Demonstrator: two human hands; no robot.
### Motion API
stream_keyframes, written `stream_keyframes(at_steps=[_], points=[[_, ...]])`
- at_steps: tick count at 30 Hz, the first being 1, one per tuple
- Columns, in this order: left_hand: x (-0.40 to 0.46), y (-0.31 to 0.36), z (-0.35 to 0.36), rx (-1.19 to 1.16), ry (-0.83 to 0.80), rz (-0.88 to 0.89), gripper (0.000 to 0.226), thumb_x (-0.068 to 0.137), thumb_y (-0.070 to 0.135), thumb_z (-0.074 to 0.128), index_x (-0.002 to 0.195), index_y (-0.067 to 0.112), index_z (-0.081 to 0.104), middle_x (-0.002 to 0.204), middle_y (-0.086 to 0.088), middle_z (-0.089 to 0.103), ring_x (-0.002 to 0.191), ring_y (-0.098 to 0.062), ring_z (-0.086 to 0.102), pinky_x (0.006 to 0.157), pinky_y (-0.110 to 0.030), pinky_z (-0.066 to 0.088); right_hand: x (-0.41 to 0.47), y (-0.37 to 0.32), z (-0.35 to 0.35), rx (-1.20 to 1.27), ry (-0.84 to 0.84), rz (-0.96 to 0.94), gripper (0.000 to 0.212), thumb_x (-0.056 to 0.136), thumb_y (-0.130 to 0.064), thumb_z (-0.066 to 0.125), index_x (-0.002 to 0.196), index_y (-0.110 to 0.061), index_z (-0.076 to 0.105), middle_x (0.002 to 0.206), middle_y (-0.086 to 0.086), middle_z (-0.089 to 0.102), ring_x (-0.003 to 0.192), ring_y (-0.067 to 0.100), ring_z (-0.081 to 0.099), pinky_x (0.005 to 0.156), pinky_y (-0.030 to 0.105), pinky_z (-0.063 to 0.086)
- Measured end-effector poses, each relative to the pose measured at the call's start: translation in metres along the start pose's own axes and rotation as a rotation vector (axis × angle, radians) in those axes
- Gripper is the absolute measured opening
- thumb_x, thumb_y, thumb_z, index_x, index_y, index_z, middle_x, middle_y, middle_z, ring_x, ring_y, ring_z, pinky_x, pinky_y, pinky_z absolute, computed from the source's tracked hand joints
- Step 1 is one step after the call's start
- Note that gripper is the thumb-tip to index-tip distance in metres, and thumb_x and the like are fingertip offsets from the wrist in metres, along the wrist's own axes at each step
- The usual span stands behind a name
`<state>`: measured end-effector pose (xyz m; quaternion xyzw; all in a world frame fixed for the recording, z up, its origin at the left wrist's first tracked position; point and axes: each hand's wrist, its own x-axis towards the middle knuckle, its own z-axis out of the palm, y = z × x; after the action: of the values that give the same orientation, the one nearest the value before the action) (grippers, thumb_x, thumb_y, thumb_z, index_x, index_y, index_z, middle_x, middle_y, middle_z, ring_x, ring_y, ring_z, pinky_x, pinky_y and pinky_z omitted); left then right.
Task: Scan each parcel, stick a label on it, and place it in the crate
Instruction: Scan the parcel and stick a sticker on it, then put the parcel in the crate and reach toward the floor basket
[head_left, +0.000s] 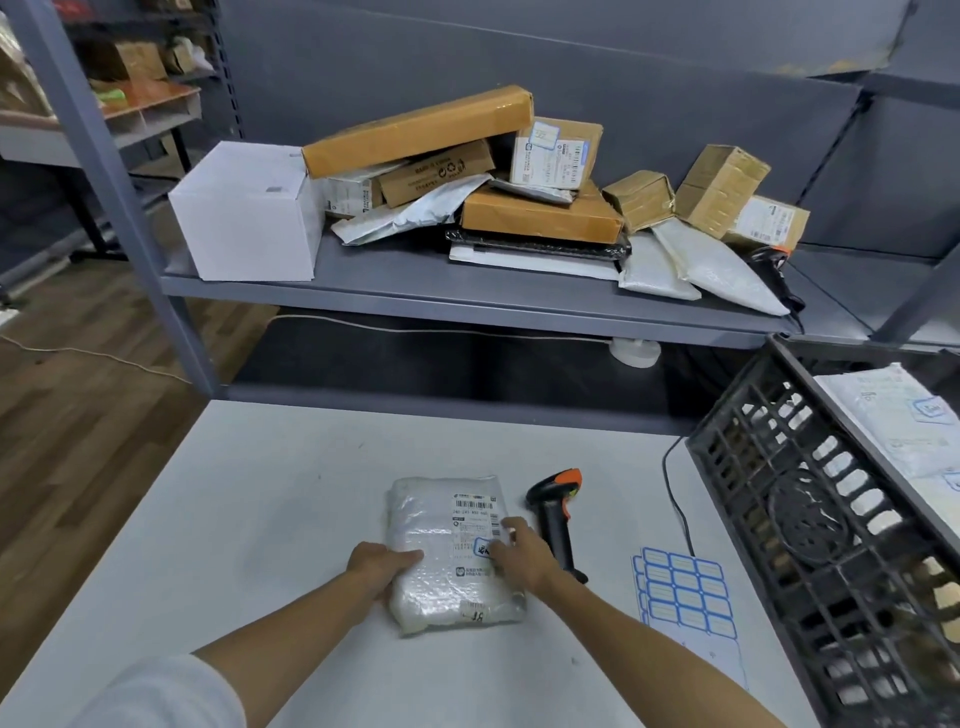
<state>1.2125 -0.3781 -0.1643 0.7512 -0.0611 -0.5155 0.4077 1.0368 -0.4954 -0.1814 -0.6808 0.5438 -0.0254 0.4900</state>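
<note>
Here, a white bubble-wrap parcel (452, 556) lies flat on the pale desk (249, 519), near its front edge, with a printed shipping label (474, 514) facing up. The left hand (382, 569) grips the parcel's left edge, thumb on top and fingers curled under the side. The right hand (522, 553) rests on the parcel's right side, its fingertips pressing a small blue-bordered sticker (484, 546) onto the shipping label.

Just right of the parcel, a black barcode scanner (556, 514) with an orange tip lies on the desk, its handle partly hidden behind the right wrist, its cable trailing off to the right. Further right lies a sheet of blue-bordered blank labels (683, 590), stacked over other sheets. At the desk's right edge stands a black plastic crate (810, 519) with lattice walls; inside it lie at least 2 white parcels (893, 415), each carrying a blue sticker.

Behind the desk, a grey metal shelf (395, 270) carries a heap of waiting parcels: a white box (249, 213) at the left, several brown cardboard boxes (540, 213) in the middle and right, and grey and white mailer bags (717, 270) among them. A second scanner (774, 270) lies at the shelf's right end, partly hidden by the bags.
</note>
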Motion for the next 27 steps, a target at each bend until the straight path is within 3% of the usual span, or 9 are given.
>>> stream_keyframes(at_steps=[2,6,11,14,17,20,24,27], points=[[-0.003,0.005,0.003,-0.081,-0.001,0.033,0.035,0.075,0.004,0.077,0.105,0.0,0.061,0.103,-0.017,0.066,0.085,-0.03,0.064,0.078,-0.037,0.053,-0.002,-0.006,-0.006,0.068,0.024,0.0,0.049,0.096,-0.023,0.05,0.141,-0.011,0.034,0.116,0.002,0.057,0.087,0.011,0.062,0.065,0.015,0.051],[-0.013,0.02,0.005,-0.217,0.005,0.075,0.054,0.077,-0.001,0.073,0.126,0.005,0.051,0.122,-0.019,0.058,0.097,-0.035,0.061,0.08,-0.042,0.052,-0.005,-0.02,-0.018,0.136,0.075,-0.036,0.045,0.096,-0.02,0.047,0.138,-0.01,0.038,0.12,0.008,0.06,0.089,0.018,0.062,0.074,0.024,0.051],[-0.031,0.04,-0.003,-0.27,0.016,0.156,0.053,0.078,-0.002,0.072,0.127,0.008,0.053,0.123,-0.017,0.059,0.097,-0.034,0.062,0.077,-0.04,0.052,-0.011,-0.032,-0.039,0.116,0.129,-0.123,0.042,0.096,-0.019,0.045,0.137,-0.013,0.04,0.124,0.005,0.058,0.098,0.015,0.056,0.061,0.011,0.039],[-0.045,0.046,-0.007,-0.316,0.02,0.185,0.047,0.08,-0.001,0.071,0.123,0.009,0.056,0.123,-0.016,0.061,0.103,-0.035,0.062,0.082,-0.043,0.053,-0.018,-0.038,-0.05,0.033,0.184,-0.207,0.045,0.099,-0.022,0.042,0.143,-0.013,0.037,0.137,0.007,0.05,0.115,0.019,0.052,0.09,0.023,0.044],[-0.059,0.047,-0.012,-0.343,0.019,0.237,0.037,0.081,0.0,0.07,0.115,0.009,0.059,0.119,-0.014,0.064,0.091,-0.03,0.064,0.077,-0.039,0.052,-0.024,-0.036,-0.067,-0.245,0.292,-0.308,0.049,0.099,-0.026,0.04,0.146,-0.014,0.033,0.148,0.006,0.039,0.133,0.023,0.039,0.11,0.036,0.032],[-0.072,0.045,-0.016,-0.351,0.055,0.287,0.037,0.081,0.0,0.07,0.115,0.009,0.059,0.119,-0.013,0.063,0.09,-0.028,0.062,0.081,-0.041,0.053,-0.033,-0.033,-0.084,-0.493,0.343,-0.398,0.051,0.098,-0.026,0.042,0.146,-0.011,0.034,0.15,0.008,0.038,0.138,0.024,0.035,0.113,0.033,0.026],[-0.097,0.041,-0.018,-0.362,0.036,0.326,0.032,0.081,0.0,0.07,0.109,0.011,0.059,0.119,-0.012,0.063,0.093,-0.028,0.062,0.077,-0.039,0.052,-0.051,-0.035,-0.096,-0.595,0.387,-0.432,0.052,0.097,-0.024,0.044,0.146,-0.007,0.034,0.149,0.01,0.039,0.137,0.025,0.036,0.112,0.032,0.027],[-0.115,0.041,-0.02,-0.346,0.004,0.375,0.039,0.08,0.001,0.071,0.117,0.008,0.058,0.121,-0.011,0.063,0.096,-0.028,0.063,0.077,-0.038,0.052,-0.066,-0.04,-0.103,-0.649,0.434,-0.422,0.053,0.098,-0.025,0.043,0.146,-0.007,0.033,0.151,0.011,0.037,0.139,0.025,0.034,0.113,0.032,0.025]])
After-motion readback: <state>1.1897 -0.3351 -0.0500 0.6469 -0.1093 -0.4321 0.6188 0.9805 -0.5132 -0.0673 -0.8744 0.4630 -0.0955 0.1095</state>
